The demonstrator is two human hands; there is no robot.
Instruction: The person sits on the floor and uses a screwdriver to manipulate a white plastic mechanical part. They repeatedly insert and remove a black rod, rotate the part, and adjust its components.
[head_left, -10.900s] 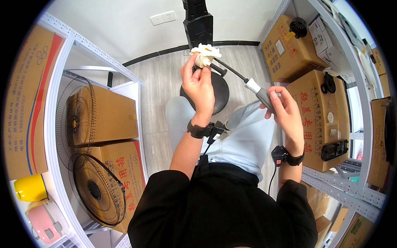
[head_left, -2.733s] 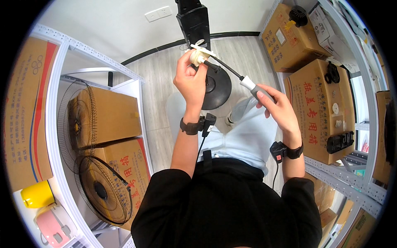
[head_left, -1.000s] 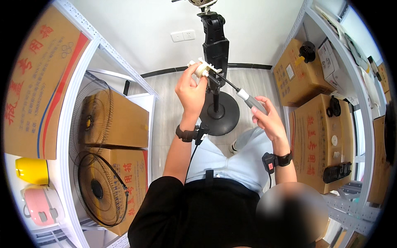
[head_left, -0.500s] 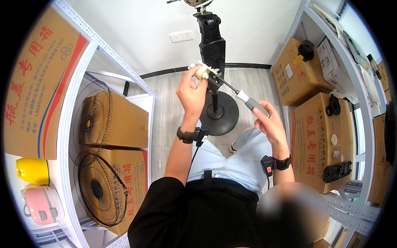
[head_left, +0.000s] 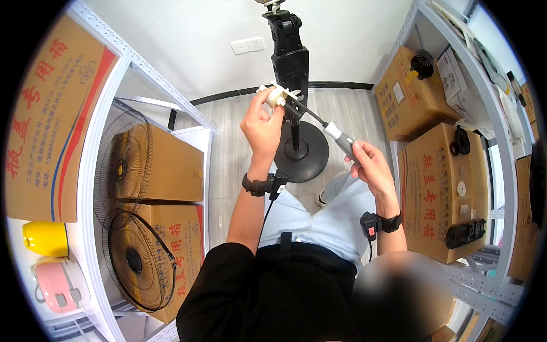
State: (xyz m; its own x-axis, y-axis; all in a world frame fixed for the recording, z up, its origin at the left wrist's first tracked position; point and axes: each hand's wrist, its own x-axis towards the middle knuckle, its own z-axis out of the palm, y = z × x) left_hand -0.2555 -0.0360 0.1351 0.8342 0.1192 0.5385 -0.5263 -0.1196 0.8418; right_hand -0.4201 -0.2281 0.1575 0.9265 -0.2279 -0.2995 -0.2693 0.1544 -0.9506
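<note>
My left hand [head_left: 261, 126] is raised and holds a small white and cream part [head_left: 277, 96] between its fingertips. My right hand [head_left: 368, 165] grips the grey handle of a screwdriver [head_left: 335, 132], and its dark shaft runs up and left so the tip meets the white part. Just behind the part stands a black fan stand [head_left: 290, 62] on a round black base [head_left: 302, 153] set on the grey floor. Both wrists wear black bands with cables.
Metal shelves flank me. On the left shelf [head_left: 91, 188] are cardboard boxes [head_left: 154, 165], black wire fan grilles [head_left: 137, 259], a yellow pot [head_left: 44, 238] and a pink appliance [head_left: 54, 285]. The right shelf carries cardboard boxes [head_left: 439, 188] with black parts [head_left: 466, 232] on top.
Since a second ago both hands keep their hold; the part and screwdriver sit slightly nearer the black stand. Earlier the view looked lower, with the stand's base behind my hands.
</note>
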